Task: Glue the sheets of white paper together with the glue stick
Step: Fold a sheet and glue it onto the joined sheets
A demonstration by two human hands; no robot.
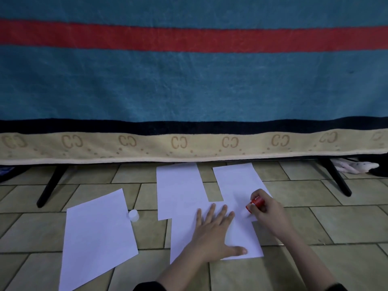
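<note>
Pressing flat with fingers spread, the left hand (214,234) pins overlapping white sheets (182,194) on the tiled floor (336,227); the right hand (270,213) grips the red glue stick (254,203), tip on paper.

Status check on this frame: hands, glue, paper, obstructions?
Left hand flat, pinning the front sheet. Right hand grips glue stick, tip down at the sheet. Cap off, on floor beside spare sheet. Nothing in the way.

Striped blanket (189,80) above tiled floor (336,227)
</note>
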